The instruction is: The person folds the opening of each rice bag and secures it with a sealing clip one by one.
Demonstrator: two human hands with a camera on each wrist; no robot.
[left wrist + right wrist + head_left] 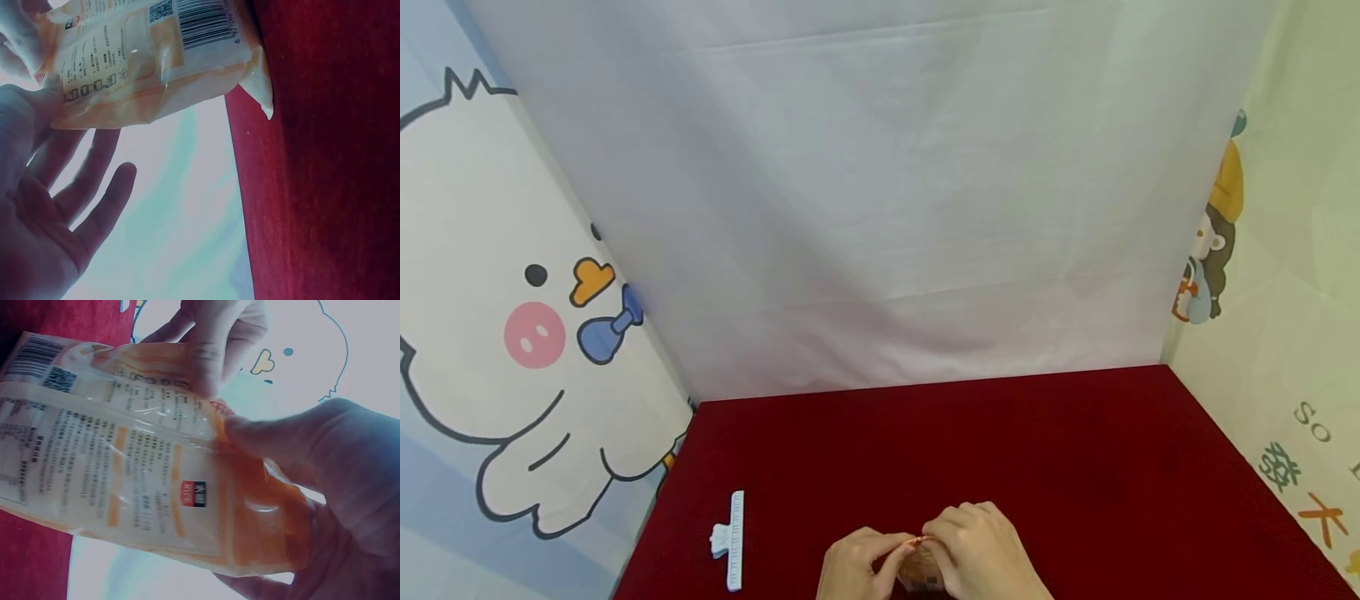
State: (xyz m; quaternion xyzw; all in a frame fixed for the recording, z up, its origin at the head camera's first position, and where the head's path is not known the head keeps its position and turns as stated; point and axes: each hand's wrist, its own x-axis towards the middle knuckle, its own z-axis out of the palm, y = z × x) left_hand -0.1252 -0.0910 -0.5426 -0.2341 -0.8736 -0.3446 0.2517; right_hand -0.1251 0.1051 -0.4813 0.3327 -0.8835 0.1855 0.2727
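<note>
One left hand [857,567], one right hand [981,546]: fingers [209,359] pinched closed on packet [150,475] edge; clip [736,542] lies apart.

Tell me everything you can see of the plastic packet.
The packet looks like thin, glossy, flexible plastic, pale with orange bands and one orange end. A lengthwise seam runs between blocks of small print, with a red-and-black logo. A barcode and QR code sit toward the end away from the fingers. The left hand and right hand pinch its other end, close together. I can't tell whether it's opened.
</note>
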